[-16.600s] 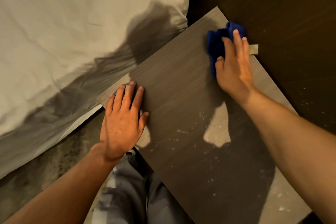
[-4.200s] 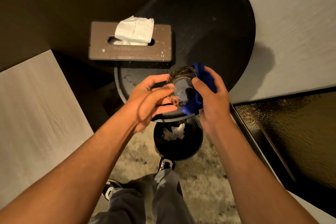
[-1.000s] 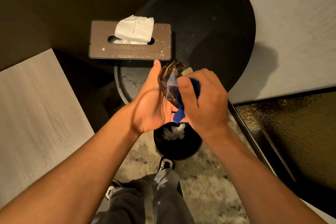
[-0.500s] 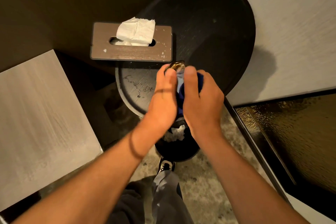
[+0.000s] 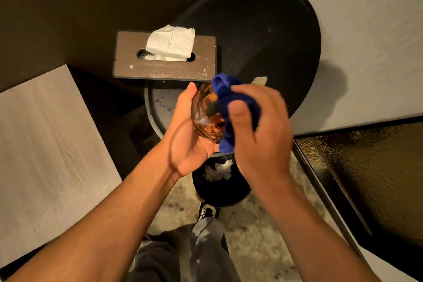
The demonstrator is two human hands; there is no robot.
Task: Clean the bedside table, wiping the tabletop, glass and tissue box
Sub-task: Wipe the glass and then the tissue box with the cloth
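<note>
Left hand (image 5: 190, 142) cradles the faceted clear glass tumbler (image 5: 207, 114) above the round black worktop's (image 5: 274, 30) near edge, right hand (image 5: 258, 135) pinching the bunched blue cloth (image 5: 231, 101) against it; best rotate the tumbler steadily, grip firm, covering every facet.

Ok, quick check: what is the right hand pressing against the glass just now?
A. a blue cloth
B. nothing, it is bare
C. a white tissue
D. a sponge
A: the right hand grips a blue cloth bunched against the glass, which the left hand holds; the white tissue sits in its box on the table.
</note>
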